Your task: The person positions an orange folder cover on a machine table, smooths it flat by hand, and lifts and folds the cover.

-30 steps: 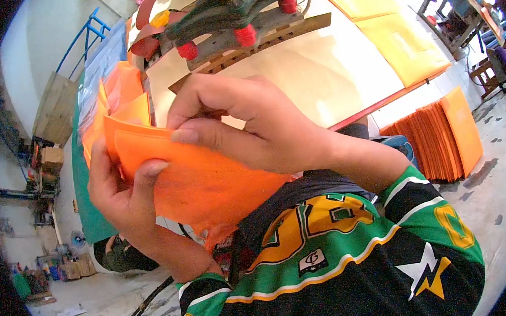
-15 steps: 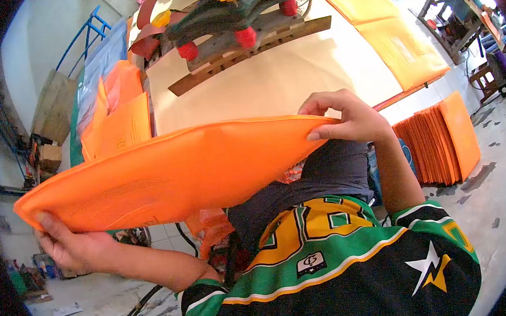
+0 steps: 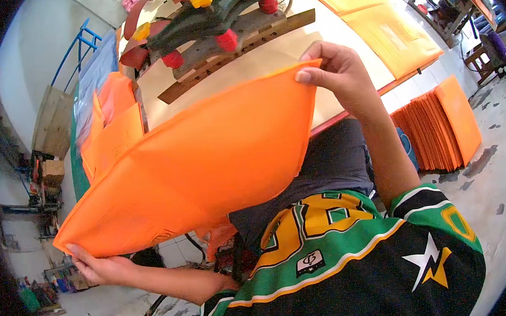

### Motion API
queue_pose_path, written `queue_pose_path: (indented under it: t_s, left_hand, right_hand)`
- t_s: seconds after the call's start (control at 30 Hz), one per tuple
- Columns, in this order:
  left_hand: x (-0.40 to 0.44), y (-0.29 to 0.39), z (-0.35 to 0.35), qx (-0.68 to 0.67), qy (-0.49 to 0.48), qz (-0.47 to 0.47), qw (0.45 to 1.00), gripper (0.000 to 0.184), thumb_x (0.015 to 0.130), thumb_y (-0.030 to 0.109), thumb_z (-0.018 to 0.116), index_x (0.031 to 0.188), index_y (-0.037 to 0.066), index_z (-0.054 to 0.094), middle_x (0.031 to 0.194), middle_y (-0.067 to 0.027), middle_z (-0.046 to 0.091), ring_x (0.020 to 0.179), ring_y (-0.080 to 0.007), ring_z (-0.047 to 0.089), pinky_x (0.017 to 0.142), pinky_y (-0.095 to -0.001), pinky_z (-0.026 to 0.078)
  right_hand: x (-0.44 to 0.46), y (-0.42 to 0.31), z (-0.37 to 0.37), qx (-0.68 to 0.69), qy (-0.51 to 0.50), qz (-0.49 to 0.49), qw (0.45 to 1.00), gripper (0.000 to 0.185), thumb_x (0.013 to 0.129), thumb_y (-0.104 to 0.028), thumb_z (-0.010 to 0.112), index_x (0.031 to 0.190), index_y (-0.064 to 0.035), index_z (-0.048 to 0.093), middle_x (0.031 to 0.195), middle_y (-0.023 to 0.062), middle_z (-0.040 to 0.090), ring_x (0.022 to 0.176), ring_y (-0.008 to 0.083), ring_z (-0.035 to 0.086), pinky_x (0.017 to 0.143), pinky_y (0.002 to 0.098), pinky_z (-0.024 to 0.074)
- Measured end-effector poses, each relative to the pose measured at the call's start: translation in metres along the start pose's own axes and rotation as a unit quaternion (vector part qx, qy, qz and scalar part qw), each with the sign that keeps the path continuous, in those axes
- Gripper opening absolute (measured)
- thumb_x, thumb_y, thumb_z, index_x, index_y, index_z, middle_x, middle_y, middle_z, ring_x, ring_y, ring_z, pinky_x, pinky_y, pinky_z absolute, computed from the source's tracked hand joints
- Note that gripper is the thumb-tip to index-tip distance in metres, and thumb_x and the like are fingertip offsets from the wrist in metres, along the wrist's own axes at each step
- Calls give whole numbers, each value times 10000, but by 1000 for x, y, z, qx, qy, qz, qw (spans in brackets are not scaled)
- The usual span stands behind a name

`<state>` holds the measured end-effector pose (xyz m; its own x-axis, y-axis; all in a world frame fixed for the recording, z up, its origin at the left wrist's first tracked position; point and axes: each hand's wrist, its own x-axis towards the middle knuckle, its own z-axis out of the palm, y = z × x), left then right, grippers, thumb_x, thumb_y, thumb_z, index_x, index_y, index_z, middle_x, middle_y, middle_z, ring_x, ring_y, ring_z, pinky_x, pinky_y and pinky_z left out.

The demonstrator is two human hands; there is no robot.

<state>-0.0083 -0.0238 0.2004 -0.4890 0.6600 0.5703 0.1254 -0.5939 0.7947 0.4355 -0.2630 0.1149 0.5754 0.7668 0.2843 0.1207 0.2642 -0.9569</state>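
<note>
A flat orange fabric bag [image 3: 217, 155] is stretched slantwise across the front of my body, with faint print near its lower edge. My right hand [image 3: 342, 77] pinches its upper right corner between thumb and fingers. At the lower left corner, my left hand [image 3: 101, 268] grips the bag, its fingers partly hidden behind the material. Behind the bag is the pale work table [image 3: 169, 111], partly covered by it. Above that table stands a machine [image 3: 213, 30] with a dark green frame, red and yellow knobs and a long perforated metal bar.
Orange bags [image 3: 389, 34] lie flat along the table's right side. A thick stack of orange bags [image 3: 435, 129] stands on the floor at right. More orange pieces [image 3: 114, 130] lie at left, beside clear plastic sheeting [image 3: 94, 69]. A wooden bench [image 3: 451, 0] is at far right.
My right hand has risen, lifting its corner of the bag, while my left hand has moved down and right. The bag now tilts more steeply and shows more of its broad face.
</note>
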Motion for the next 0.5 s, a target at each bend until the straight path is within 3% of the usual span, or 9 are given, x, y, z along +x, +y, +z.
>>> queue_pose_path:
  t_s: [0.3, 0.37, 0.4, 0.47, 0.5]
  left_hand:
    - [0, -15, -11, 7, -39, -46, 998, 407, 1006, 273, 699, 1227, -62, 640, 1209, -162, 680, 1073, -211, 654, 957, -351, 518]
    - [-7, -16, 1, 114, -39, 167, 978, 423, 1010, 266, 691, 1271, -58, 617, 1270, -157, 662, 1132, -203, 630, 991, -332, 494]
    - [-14, -15, 6, 114, -37, 168, 978, 423, 1010, 266, 691, 1271, -58, 617, 1270, -157, 662, 1132, -203, 630, 991, -332, 494]
    - [-39, -5, 23, 228, -75, 267, 933, 455, 1017, 275, 680, 1306, -66, 595, 1317, -164, 642, 1174, -205, 611, 1033, -344, 469]
    - [-51, -7, 33, 93, -144, 210, 963, 509, 1003, 318, 692, 1319, -69, 592, 1321, -168, 644, 1203, -239, 608, 1076, -385, 443]
  right_hand:
    - [47, -39, 40, -5, -44, -149, 988, 223, 903, -224, 817, 931, -25, 720, 806, -24, 679, 740, 44, 599, 673, 230, 491]
    - [51, -39, 54, -10, -71, -150, 986, 224, 900, -225, 818, 933, -27, 719, 796, -22, 672, 743, 51, 599, 671, 235, 490]
    - [53, -38, 62, -16, -98, -151, 983, 224, 897, -226, 819, 935, -29, 718, 785, -20, 665, 746, 58, 599, 669, 240, 488]
    - [51, -37, 81, -22, -119, -173, 977, 228, 895, -219, 815, 941, -21, 711, 767, -5, 655, 751, 76, 597, 665, 264, 490]
    - [46, -42, 90, -43, -138, -191, 971, 224, 892, -208, 812, 947, -16, 709, 760, 8, 650, 752, 87, 599, 662, 274, 490]
